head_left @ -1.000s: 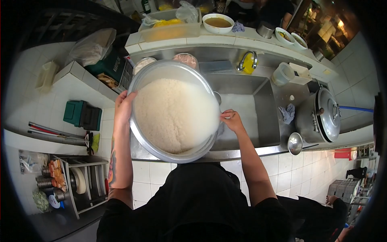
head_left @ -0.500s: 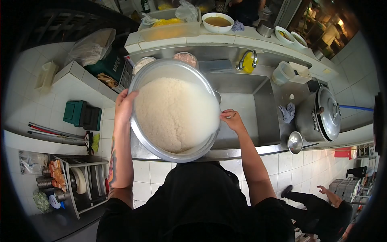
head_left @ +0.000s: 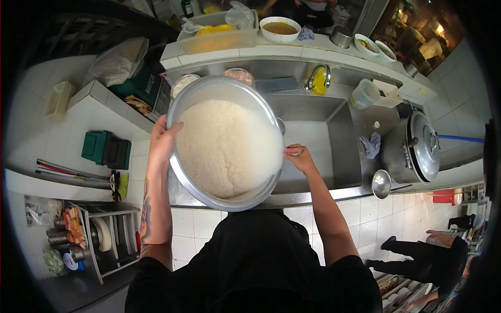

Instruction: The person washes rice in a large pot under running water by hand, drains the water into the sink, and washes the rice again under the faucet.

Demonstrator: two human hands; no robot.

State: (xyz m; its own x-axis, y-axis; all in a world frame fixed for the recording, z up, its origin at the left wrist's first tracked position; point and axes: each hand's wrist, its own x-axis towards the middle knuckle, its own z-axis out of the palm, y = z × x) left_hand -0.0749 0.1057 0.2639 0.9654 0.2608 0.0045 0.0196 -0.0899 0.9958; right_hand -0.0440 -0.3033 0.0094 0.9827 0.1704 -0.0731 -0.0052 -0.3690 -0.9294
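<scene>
A large round metal bowl point(head_left: 183, 183) is held tilted toward the sink by both hands. Wet white rice point(head_left: 214, 146) fills its left part, and cloudy whitish water point(head_left: 266, 148) has gathered on the right. My left hand point(head_left: 164, 136) grips the left rim, thumb over the inside edge. At the opposite rim, my right hand point(head_left: 298, 156) is closed on the edge with its fingertips. To the right of the bowl lies the steel sink point(head_left: 345, 141), with whitish liquid over its bottom. The bowl covers the sink's left part.
Behind the sink stands a curved faucet point(head_left: 318, 81). A big lidded pot point(head_left: 404, 148) and a metal ladle point(head_left: 381, 183) are at right, near a crumpled cloth point(head_left: 371, 145). On the ledge sits a soup bowl point(head_left: 281, 29). Another person point(head_left: 428, 261) is at lower right.
The bowl stays tilted in nearly the same place. My left thumb has shifted slightly further over the rim. The person at lower right has moved, and more of a person shows behind the ledge.
</scene>
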